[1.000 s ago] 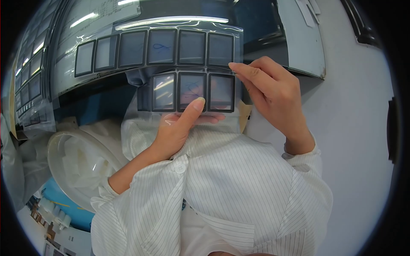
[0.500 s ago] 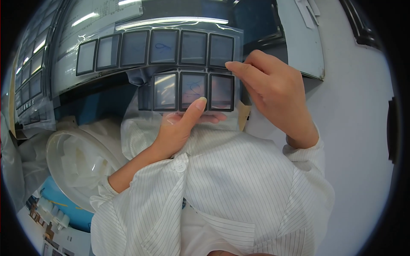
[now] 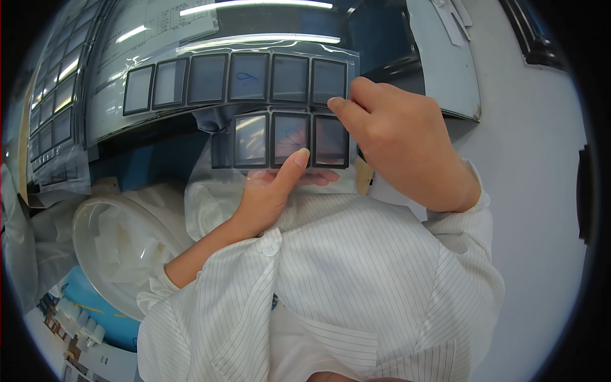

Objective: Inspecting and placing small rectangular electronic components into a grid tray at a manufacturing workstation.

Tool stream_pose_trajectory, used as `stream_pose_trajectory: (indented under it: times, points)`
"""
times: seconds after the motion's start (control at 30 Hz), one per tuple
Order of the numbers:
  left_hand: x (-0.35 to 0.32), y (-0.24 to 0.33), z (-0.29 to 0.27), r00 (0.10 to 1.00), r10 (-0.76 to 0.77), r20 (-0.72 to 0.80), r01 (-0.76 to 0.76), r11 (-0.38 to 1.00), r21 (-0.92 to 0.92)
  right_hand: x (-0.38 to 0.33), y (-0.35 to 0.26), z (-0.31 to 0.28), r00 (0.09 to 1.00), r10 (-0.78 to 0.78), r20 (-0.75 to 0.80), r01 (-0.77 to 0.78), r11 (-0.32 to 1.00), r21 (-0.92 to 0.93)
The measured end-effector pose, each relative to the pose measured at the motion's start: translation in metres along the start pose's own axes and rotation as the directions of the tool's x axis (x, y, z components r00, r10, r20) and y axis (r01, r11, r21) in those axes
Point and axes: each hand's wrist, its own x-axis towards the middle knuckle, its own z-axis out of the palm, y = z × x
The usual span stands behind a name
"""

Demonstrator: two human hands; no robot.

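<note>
A clear plastic sheet (image 3: 354,70) carries two rows of black-framed rectangular panels, some with blue pen marks. Its upper row lies over the table's edge, and the lower row hangs in front of it. My left hand (image 3: 270,194) grips the lower row, thumb on top at a marked middle panel (image 3: 290,130) and fingers underneath, seen through the clear material. At the sheet's right edge, my right hand (image 3: 404,130) is closed, one fingertip over the gap between the rightmost upper panel (image 3: 329,81) and the lower one. Whatever its fingers pinch is hidden.
More framed panels on a sheet (image 3: 54,130) stand at the far left. A white tub (image 3: 95,267) with pale scraps sits at lower left, beside a blue object (image 3: 118,321). Printed paper (image 3: 172,22) lies on the glossy tabletop, under light reflections.
My right hand has shifted slightly left, its fingertip now further in over the sheet's right edge. The panels sit a little lower in view. My left hand keeps its hold.
</note>
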Motion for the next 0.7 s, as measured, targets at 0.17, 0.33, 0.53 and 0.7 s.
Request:
stream_pose_trajectory:
  times: [0.17,0.33,0.53,0.7]
  points:
    - [0.000,-0.002,0.001,1.000,0.006,-0.017,-0.006,1.000,-0.009,0.002,0.001,0.001,0.999,-0.035,0.034,0.036,0.999,-0.023]
    - [-0.002,-0.003,0.002,1.000,-0.012,-0.022,0.013,1.000,0.026,0.002,0.000,0.005,0.996,-0.055,0.073,0.056,0.998,-0.014]
    - [-0.003,0.000,0.004,0.999,-0.010,-0.042,0.010,1.000,0.010,0.002,0.002,-0.001,0.992,0.026,0.125,-0.028,1.000,0.015]
    - [-0.002,-0.003,-0.002,0.998,-0.016,-0.053,0.016,1.000,-0.006,-0.014,0.023,-0.011,0.979,0.103,0.174,-0.075,0.984,-0.160]
